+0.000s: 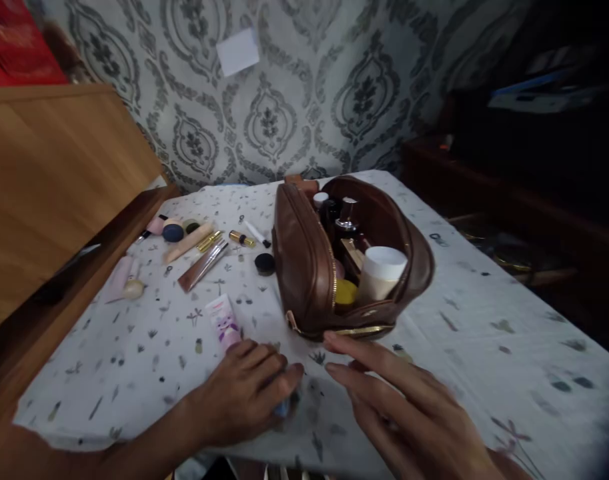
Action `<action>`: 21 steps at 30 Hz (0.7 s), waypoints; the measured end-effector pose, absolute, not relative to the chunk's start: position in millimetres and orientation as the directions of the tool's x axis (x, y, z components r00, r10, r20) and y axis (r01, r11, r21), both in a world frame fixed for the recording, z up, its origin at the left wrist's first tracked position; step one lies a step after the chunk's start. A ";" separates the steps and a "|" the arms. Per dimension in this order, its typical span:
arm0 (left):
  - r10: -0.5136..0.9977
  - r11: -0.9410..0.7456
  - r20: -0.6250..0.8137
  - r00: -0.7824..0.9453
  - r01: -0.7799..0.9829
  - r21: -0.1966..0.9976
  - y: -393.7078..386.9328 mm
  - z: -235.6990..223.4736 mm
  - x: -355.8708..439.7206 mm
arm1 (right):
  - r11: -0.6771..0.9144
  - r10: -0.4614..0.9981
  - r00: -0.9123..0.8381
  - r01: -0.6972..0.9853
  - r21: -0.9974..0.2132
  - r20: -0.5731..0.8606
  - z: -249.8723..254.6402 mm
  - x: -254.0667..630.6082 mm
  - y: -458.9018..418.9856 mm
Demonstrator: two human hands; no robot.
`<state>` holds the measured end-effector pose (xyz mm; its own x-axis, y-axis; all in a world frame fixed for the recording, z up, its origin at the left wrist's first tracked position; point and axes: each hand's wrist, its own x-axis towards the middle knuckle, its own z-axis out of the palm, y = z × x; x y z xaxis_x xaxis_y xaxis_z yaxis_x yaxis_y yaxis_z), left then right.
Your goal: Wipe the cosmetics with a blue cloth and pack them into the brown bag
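Jar in bag may tip if bumped; before the bag, right hand is unclenched; left hand: grasp unclear.

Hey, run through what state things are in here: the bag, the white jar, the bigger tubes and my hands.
Brown bag: unzipped, gaping, with things inside
White jar: lid on, standing in the bag
Pink-and-white tube: lying down
Brown tube: lying down
Left hand: palm down over a blue thing, grip unclear
Right hand: open, fingers extended
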<state>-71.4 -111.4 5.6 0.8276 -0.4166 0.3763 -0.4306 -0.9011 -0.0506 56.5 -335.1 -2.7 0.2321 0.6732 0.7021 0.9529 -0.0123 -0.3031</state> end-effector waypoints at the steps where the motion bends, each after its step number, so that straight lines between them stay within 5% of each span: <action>1: -0.407 -0.906 0.361 0.839 -0.422 -0.042 -107.2 4.0 -77.6 | 0.006 0.684 0.215 0.954 -0.300 0.697 -1.6 53.8 -326.5; 6: -0.287 -0.940 0.453 0.844 -0.340 0.038 -88.0 4.7 -101.8 | 0.042 0.778 0.259 0.887 -0.459 0.572 0.0 40.0 -281.9; 9: 0.007 -0.925 0.536 0.844 -0.198 0.324 -77.8 11.4 -104.5 | 0.024 0.829 0.305 0.818 -0.575 0.468 -1.7 32.3 -254.0; 13: 0.444 -0.709 0.344 0.827 0.090 0.699 -58.2 17.9 -85.4 | -0.033 0.896 0.329 0.721 -0.692 0.300 0.2 19.4 -212.6; 16: 0.465 -0.694 0.294 0.835 0.137 0.707 -39.4 11.2 -62.1 | -0.122 0.911 0.363 0.690 -0.714 0.195 -0.2 10.1 -186.1; 21: 0.380 -0.828 0.344 0.859 0.151 0.539 -10.1 -9.1 -33.7 | -0.147 0.872 0.435 0.670 -0.728 0.224 -12.1 5.5 -172.7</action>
<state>-33.7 -10.1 -9.1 0.8587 0.3802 0.3436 0.1510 -0.8285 0.5393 5.5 -172.7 -12.1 0.4351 0.8721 0.2239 0.6695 -0.1471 -0.7281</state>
